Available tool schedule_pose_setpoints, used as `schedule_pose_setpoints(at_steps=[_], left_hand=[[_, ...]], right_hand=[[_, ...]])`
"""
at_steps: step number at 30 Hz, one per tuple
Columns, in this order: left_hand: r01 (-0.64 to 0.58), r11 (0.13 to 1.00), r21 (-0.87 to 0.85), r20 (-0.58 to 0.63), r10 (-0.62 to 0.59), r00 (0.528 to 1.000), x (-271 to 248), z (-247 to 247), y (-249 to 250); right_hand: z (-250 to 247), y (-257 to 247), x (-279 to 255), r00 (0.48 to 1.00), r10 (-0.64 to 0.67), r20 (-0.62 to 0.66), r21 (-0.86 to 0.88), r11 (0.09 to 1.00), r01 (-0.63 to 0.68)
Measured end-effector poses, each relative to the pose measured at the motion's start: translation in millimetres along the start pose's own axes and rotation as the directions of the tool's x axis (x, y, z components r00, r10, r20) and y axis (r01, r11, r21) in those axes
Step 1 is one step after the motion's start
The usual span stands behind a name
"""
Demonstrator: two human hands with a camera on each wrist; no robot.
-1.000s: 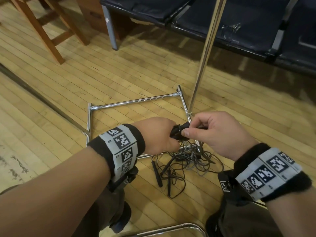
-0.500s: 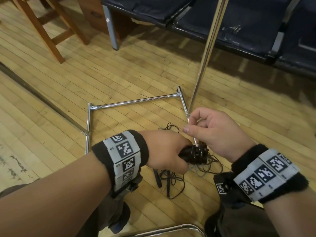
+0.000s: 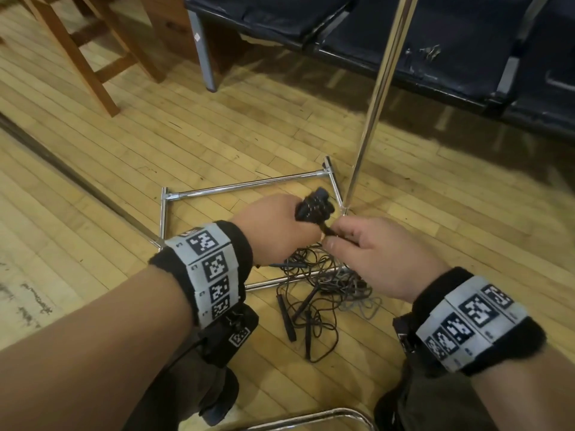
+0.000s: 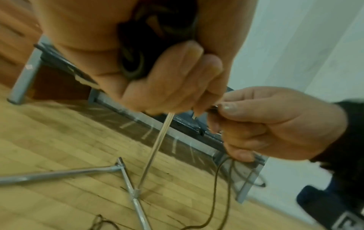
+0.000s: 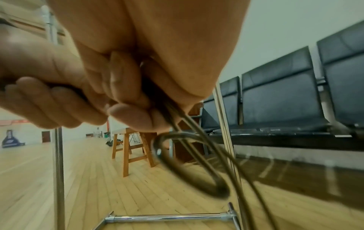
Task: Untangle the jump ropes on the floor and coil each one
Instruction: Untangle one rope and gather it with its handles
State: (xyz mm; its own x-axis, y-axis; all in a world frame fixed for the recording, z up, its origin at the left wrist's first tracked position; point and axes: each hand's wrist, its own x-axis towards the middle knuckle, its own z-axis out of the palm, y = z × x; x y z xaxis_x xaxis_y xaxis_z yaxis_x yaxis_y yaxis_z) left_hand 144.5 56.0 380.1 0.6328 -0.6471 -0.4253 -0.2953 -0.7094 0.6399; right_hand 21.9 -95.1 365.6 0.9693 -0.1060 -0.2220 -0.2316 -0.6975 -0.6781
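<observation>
My left hand [image 3: 280,227] grips a tight black coil of jump rope [image 3: 314,206] held above the floor; the same coil [image 4: 138,51] fills its palm in the left wrist view. Right beside it, my right hand [image 3: 370,253] pinches the rope's free strand [image 3: 326,230] between thumb and fingers. From that hand, dark rope loops [image 5: 189,161] hang down in the right wrist view. A tangled pile of black and grey jump ropes [image 3: 323,284] with slim black handles [image 3: 286,318] lies on the wooden floor below both hands.
A chrome rack base [image 3: 249,185] frames the floor around the pile, and its upright pole [image 3: 376,98] rises just beyond my hands. Dark bench seats [image 3: 435,42] stand at the back, wooden stools [image 3: 81,51] at the back left. Another chrome bar [image 3: 311,419] lies near my knees.
My left hand has lifted the coil up and away from the pile. My right hand has dropped from above the coil to beside it, holding the strand.
</observation>
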Motion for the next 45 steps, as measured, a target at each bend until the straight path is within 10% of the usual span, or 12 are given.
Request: schedule_pose_setpoints(at_steps=[9,23,29,37,42,45], left_hand=[[-0.133,0.887,0.443,0.377,-0.050,0.925,-7.7,30.2,-0.7],[-0.347,0.843,0.410,0.473,0.128,0.871,-24.1,38.1,14.1],[-0.372,0.920,0.121,0.530,0.257,0.808,-27.5,31.4,14.3],[-0.286,0.872,-0.399,0.200,0.387,0.900,-23.9,11.2,8.4],[-0.202,0.848,-0.490,-0.034,0.213,0.976,-12.5,6.9,3.6],[-0.179,0.956,-0.234,-0.141,0.148,0.979,-6.0,8.8,0.2]], right_hand=[[-2.4,-1.0,-5.3,0.996,0.006,0.086,-0.082,0.997,0.001],[-3.0,-1.8,-4.6,1.000,0.019,-0.013,0.191,0.982,-0.016],[-8.9,-6.4,-3.5,0.994,0.102,0.050,0.399,0.910,-0.113],[-10.1,1.4,2.8,0.957,0.290,-0.003,0.717,0.668,-0.200],[-5.0,2.4,3.7,0.983,0.182,-0.006,0.629,0.765,-0.138],[-5.1,2.6,4.9,0.988,0.156,-0.009,0.428,0.893,-0.137]])
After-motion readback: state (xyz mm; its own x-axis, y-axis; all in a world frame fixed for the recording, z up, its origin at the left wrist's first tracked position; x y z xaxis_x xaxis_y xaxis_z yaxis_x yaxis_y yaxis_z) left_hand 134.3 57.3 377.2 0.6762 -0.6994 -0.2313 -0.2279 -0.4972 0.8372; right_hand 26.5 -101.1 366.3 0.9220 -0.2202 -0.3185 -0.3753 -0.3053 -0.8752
